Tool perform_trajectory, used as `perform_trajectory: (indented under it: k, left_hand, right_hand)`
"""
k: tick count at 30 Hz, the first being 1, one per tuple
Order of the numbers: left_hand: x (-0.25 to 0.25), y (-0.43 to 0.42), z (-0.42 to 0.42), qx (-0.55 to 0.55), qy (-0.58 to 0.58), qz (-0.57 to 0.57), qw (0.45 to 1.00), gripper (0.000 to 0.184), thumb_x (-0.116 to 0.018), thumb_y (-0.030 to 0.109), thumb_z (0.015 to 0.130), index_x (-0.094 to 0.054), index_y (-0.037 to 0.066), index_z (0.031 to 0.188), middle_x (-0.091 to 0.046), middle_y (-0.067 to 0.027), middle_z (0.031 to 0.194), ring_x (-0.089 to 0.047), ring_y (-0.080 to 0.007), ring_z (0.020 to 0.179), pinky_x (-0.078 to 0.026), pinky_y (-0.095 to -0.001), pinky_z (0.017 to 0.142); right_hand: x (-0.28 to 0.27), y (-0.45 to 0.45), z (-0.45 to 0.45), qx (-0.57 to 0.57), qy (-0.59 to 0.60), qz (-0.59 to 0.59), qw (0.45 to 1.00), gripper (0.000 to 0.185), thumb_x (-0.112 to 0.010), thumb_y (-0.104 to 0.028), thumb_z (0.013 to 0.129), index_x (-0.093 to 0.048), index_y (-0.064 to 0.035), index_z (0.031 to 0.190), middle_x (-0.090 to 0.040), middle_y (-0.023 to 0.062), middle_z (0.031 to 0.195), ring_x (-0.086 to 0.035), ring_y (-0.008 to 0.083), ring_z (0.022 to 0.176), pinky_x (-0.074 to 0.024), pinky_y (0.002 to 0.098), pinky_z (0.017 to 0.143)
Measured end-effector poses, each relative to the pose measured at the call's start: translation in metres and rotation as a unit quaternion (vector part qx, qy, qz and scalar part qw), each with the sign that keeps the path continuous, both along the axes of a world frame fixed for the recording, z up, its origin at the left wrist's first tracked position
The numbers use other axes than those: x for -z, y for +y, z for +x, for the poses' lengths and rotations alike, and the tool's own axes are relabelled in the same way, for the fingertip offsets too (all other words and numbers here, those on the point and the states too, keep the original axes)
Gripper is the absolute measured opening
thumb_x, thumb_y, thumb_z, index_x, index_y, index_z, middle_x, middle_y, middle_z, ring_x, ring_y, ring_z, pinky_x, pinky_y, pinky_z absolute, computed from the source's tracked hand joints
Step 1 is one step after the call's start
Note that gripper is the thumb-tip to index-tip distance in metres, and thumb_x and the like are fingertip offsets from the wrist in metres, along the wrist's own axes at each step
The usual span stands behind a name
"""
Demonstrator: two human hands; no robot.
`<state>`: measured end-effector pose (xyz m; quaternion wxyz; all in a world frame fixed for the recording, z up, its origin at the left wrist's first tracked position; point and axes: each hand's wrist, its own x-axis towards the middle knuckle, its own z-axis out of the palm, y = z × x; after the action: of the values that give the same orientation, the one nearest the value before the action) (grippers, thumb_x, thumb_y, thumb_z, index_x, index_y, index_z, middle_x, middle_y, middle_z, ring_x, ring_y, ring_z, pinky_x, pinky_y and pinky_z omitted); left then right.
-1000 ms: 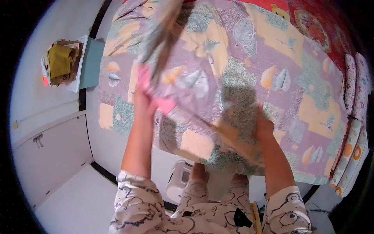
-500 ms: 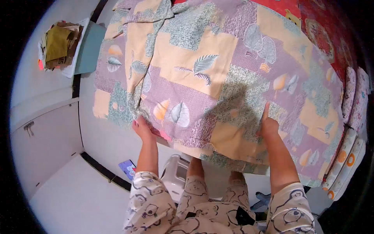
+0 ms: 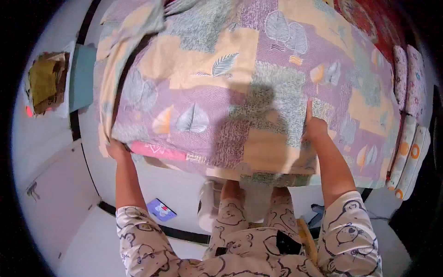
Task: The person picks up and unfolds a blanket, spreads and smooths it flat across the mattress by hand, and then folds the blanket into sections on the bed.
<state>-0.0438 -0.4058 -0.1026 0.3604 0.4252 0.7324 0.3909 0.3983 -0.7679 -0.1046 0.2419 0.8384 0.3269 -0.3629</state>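
A bed sheet (image 3: 221, 157) with purple, cream and green patches and leaf prints lies spread in front of me. At its near left corner, my left hand (image 3: 118, 151) is closed on the sheet's edge, where a long fold runs up and away. Pink fabric (image 3: 159, 150) with a white print shows under the edge beside that hand. On the right part of the sheet, my right hand (image 3: 317, 129) has its index finger stretched forward and its other fingers curled against the cloth. Those curled fingertips are partly hidden.
Folded floral and orange-dotted bedding (image 3: 408, 152) lines the right side. A red patterned cover (image 3: 369, 23) shows at the far right. Left stands a blue-green box (image 3: 83, 78) beside cardboard (image 3: 46, 81). Below are a stool (image 3: 208, 203) and a purple picture card (image 3: 161, 210).
My left hand has moved left and pulled the sheet's fold with it, so more pink fabric shows. My right hand stays at the same spot on the sheet. The view has shifted slightly.
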Motion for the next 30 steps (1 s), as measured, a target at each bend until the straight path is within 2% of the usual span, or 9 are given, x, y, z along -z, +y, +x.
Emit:
perform_trajectory:
  k: [3, 9, 11, 14, 19, 22, 25, 27, 30]
  left_hand:
    - [0.062, 0.003, -0.058, -0.038, 0.063, -0.154, 0.985, 0.021, -0.043, 0.018, 0.077, -0.051, -0.001, 0.081, -0.048, -0.0053, 0.063, -0.046, -0.0175, 0.051, -0.039, -0.0282, 0.043]
    - [0.035, -0.061, -0.009, 0.002, -0.182, -0.19, 0.965, 0.035, -0.045, 0.037, 0.08, -0.05, 0.003, 0.088, -0.051, -0.0053, 0.076, -0.049, -0.0158, 0.062, -0.041, -0.0288, 0.053]
    - [0.032, -0.086, 0.003, 0.051, -0.261, -0.208, 0.941, 0.026, -0.043, 0.03, 0.082, -0.05, 0.004, 0.085, -0.053, -0.0062, 0.079, -0.051, -0.0152, 0.069, -0.042, -0.027, 0.059]
    - [0.059, -0.102, -0.021, 0.06, -0.223, -0.246, 0.941, 0.023, -0.043, 0.025, 0.082, -0.05, 0.004, 0.086, -0.054, -0.0062, 0.082, -0.051, -0.0149, 0.073, -0.042, -0.0278, 0.061]
    - [0.061, -0.091, -0.029, -0.044, -0.366, -0.272, 0.889, 0.026, -0.038, 0.025, 0.083, -0.045, 0.005, 0.097, -0.051, -0.0074, 0.094, -0.048, -0.0179, 0.083, -0.04, -0.028, 0.063]
    - [0.037, -0.086, -0.023, -0.019, -0.368, -0.306, 0.878, 0.031, -0.036, 0.03, 0.083, -0.044, 0.004, 0.098, -0.051, -0.0078, 0.094, -0.048, -0.018, 0.082, -0.039, -0.0279, 0.064]
    - [0.048, -0.086, -0.034, -0.003, -0.339, -0.318, 0.885, 0.034, -0.035, 0.032, 0.083, -0.044, 0.003, 0.099, -0.05, -0.0083, 0.094, -0.047, -0.0187, 0.083, -0.038, -0.0277, 0.064]
    - [0.037, -0.097, -0.022, -0.004, -0.325, -0.301, 0.896, 0.033, -0.035, 0.031, 0.083, -0.044, 0.003, 0.098, -0.05, -0.0086, 0.094, -0.048, -0.0192, 0.082, -0.039, -0.0291, 0.064]
    - [0.024, -0.101, -0.013, -0.022, -0.327, -0.283, 0.901, 0.027, -0.036, 0.027, 0.084, -0.043, 0.004, 0.097, -0.05, -0.007, 0.09, -0.048, -0.0182, 0.073, -0.039, -0.0301, 0.057]
  right_hand:
    - [-0.006, 0.008, -0.004, 0.02, -0.002, -0.03, 0.999, 0.128, -0.077, -0.022, 0.044, 0.024, -0.0086, 0.122, -0.058, 0.0176, 0.082, -0.057, 0.0294, 0.072, -0.0446, 0.0331, 0.065]
    - [0.003, 0.001, -0.003, -0.021, -0.021, -0.009, 1.0, 0.128, -0.077, -0.022, 0.045, 0.026, -0.0088, 0.121, -0.058, 0.017, 0.084, -0.057, 0.029, 0.073, -0.0449, 0.033, 0.065]
    - [-0.003, 0.008, -0.005, -0.004, -0.014, -0.027, 1.0, 0.128, -0.076, -0.022, 0.046, 0.026, -0.009, 0.121, -0.058, 0.0171, 0.085, -0.057, 0.0288, 0.073, -0.0448, 0.0327, 0.066]
    - [-0.005, 0.009, -0.007, 0.014, -0.012, -0.052, 0.999, 0.128, -0.076, -0.024, 0.046, 0.027, -0.0101, 0.12, -0.058, 0.0175, 0.085, -0.057, 0.0283, 0.074, -0.0446, 0.0326, 0.067]
    - [-0.009, 0.003, -0.015, 0.039, -0.015, -0.029, 0.999, 0.121, -0.074, -0.02, 0.05, 0.022, -0.0136, 0.123, -0.056, 0.0174, 0.088, -0.055, 0.0295, 0.077, -0.0438, 0.0339, 0.069]
    - [-0.004, -0.031, -0.048, 0.031, -0.084, 0.206, 0.974, 0.094, -0.07, -0.013, 0.054, -0.01, -0.0108, 0.127, -0.047, 0.019, 0.099, -0.046, 0.0319, 0.089, -0.0399, 0.0366, 0.075]
    - [-0.005, -0.052, -0.115, 0.059, -0.027, 0.419, 0.906, 0.069, -0.068, -0.015, 0.057, -0.035, -0.0083, 0.117, -0.043, 0.0177, 0.104, -0.04, 0.0336, 0.096, -0.0351, 0.0381, 0.08]
    - [0.008, -0.065, -0.162, -0.011, -0.027, 0.449, 0.893, 0.058, -0.067, -0.016, 0.058, -0.043, -0.008, 0.11, -0.043, 0.0161, 0.103, -0.041, 0.0319, 0.097, -0.0343, 0.0381, 0.081]
    - [0.01, -0.066, -0.19, 0.042, -0.037, 0.478, 0.876, 0.047, -0.064, -0.014, 0.057, -0.049, -0.007, 0.101, -0.048, 0.0132, 0.096, -0.044, 0.0299, 0.094, -0.036, 0.0367, 0.08]
